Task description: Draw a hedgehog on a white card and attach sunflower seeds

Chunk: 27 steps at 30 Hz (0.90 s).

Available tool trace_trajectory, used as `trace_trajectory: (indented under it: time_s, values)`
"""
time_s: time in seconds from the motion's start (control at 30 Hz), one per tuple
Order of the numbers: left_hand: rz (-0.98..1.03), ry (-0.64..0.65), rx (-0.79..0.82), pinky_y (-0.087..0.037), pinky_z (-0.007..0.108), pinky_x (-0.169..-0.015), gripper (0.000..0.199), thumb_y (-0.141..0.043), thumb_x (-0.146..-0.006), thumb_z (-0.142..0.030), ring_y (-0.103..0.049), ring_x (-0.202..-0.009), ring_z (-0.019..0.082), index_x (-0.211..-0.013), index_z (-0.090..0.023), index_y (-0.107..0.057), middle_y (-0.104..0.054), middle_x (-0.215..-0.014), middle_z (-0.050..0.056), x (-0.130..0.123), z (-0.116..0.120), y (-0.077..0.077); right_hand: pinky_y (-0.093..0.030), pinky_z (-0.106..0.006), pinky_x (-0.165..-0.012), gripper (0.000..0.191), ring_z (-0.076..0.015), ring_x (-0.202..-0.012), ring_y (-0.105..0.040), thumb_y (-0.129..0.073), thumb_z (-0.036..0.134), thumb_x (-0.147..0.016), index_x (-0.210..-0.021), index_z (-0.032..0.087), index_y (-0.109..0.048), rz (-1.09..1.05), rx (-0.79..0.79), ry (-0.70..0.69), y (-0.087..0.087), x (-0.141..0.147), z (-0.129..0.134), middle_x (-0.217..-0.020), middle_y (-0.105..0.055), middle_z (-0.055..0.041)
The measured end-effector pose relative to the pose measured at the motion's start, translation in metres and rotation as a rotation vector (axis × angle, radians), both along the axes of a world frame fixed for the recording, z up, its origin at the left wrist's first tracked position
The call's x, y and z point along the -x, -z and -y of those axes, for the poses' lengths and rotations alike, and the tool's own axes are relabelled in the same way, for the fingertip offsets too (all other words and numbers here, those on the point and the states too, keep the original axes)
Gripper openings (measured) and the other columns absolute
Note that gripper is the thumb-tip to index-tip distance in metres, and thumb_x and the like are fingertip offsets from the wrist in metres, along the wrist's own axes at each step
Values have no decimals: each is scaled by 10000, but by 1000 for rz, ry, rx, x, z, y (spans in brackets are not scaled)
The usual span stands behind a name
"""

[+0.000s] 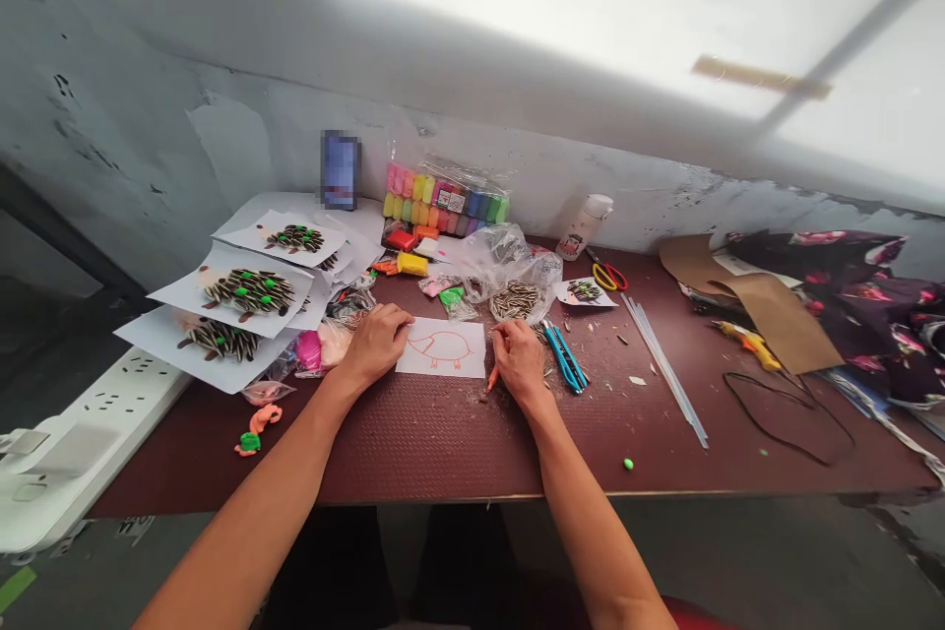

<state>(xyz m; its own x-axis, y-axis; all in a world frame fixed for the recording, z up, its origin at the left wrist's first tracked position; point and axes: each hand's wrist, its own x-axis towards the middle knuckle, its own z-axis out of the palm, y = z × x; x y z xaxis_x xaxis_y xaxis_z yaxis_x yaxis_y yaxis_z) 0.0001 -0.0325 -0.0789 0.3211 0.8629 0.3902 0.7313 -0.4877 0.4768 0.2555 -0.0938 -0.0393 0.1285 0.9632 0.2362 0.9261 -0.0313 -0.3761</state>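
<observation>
A sheet of white paper (441, 347) lies on the dark red table (435, 443), with a red outline of a round animal drawn on it. My left hand (376, 345) rests flat against the sheet's left edge, holding nothing. My right hand (521, 361) sits at its right edge, gripping a short orange crayon or pencil (492, 378), its tip pointing down and left on the table. A bag of striped sunflower seeds (517, 300) lies just beyond my right hand, and a blue-handled craft knife (565, 357) lies to its right.
Seed-covered animal pictures on paper (249, 293) overlap at the left, near a white power strip (95, 433). A modelling clay pack (443, 202) stands behind. Scissors (607, 276), glue sticks (662, 364), a glue gun (749, 345), cardboard (783, 325) and floral cloth (827, 305) lie right.
</observation>
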Motion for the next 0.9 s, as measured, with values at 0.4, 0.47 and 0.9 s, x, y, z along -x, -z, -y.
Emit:
trace_trajectory:
  time_s: [0.4,0.47,0.9]
  values:
    - [-32,-21,69,-515,416,-895,276,-499,-912,-166,-611,-942,254,-1000,-192,-759,-697,-969,96,-2,3,-5,-434,-319,-664,417,-291,-825,-737,-574,479,-959,-748,179,-773,178,367,224,-24,3,10,-866,-774,-195]
    - [-49,-25,80,-512,413,-903,275,-508,-921,-184,-610,-949,255,-1024,-201,-762,-695,-979,94,-3,3,-5,-397,-300,-607,380,-248,-704,-702,-590,391,-932,-643,182,-722,107,323,205,-20,-4,9,-737,-751,-165]
    - [-290,-18,282,-509,361,-868,276,-568,-837,-143,-678,-982,278,-1039,-191,-750,-747,-1013,109,-8,-20,-31,-283,-210,-456,381,-70,-474,-356,-803,472,-642,-748,216,-541,-1203,150,-138,-40,-11,-6,-561,-458,87]
